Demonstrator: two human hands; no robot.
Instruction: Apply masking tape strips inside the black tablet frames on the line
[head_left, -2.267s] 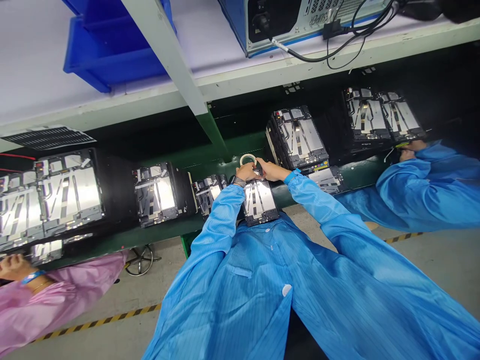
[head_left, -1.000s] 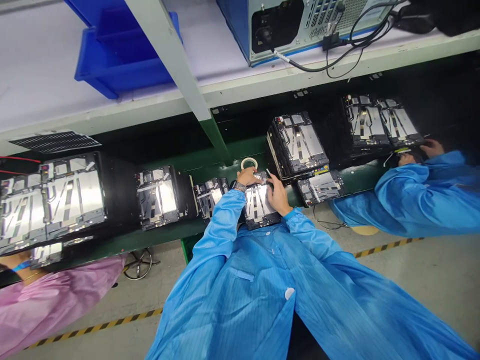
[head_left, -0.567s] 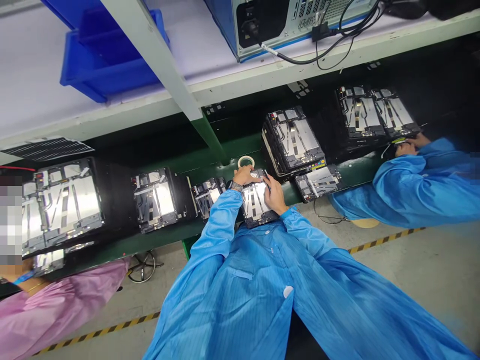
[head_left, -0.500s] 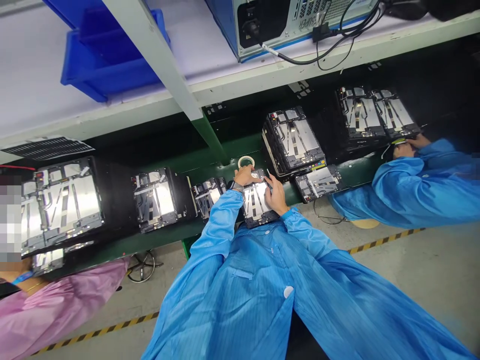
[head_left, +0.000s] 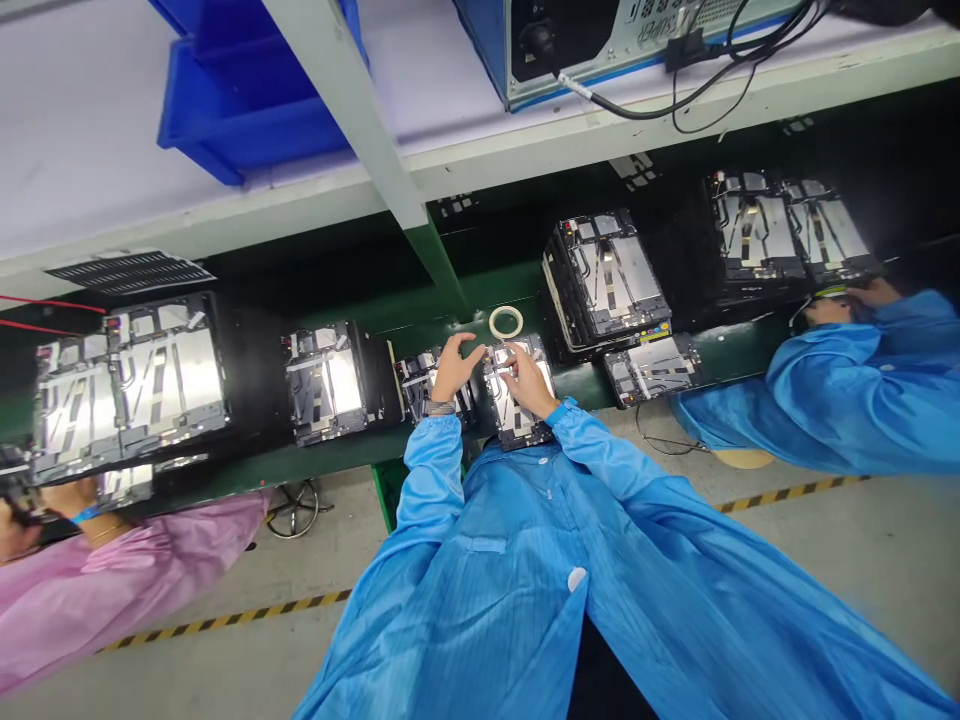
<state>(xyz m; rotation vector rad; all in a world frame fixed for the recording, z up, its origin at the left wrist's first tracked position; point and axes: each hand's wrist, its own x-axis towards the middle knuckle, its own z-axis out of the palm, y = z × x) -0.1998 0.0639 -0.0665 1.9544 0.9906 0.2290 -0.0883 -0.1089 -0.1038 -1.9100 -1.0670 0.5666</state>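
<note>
An opened tablet (head_left: pixel 534 372) with a silver inside and black frame lies in front of me at the bench edge. My right hand (head_left: pixel 529 384) is over its upper left part, fingers bent in a pinch near the surface. What they hold, if anything, is too small to make out. To the left of this tablet, my left hand (head_left: pixel 452 370) is raised with thumb and fingers apart and nothing in it. Partly behind that hand sits another opened tablet (head_left: pixel 417 378). A pale ring-shaped tape roll (head_left: pixel 493 323) rests just beyond the tablet I work on.
Stacked opened tablets (head_left: pixel 611 280) stand to my right, with a single turned tablet (head_left: pixel 652 368) in front. Another stack (head_left: pixel 324 385) is on the left. A green-white post (head_left: pixel 420 215) rises behind. Co-workers' arms reach in at both sides, one in a pink sleeve (head_left: pixel 172 550).
My left hand has come off the tablet and moved left, its fingers spreading. My right hand has shifted from the tablet's right side to its upper left. The whole view has also shifted slightly.
</note>
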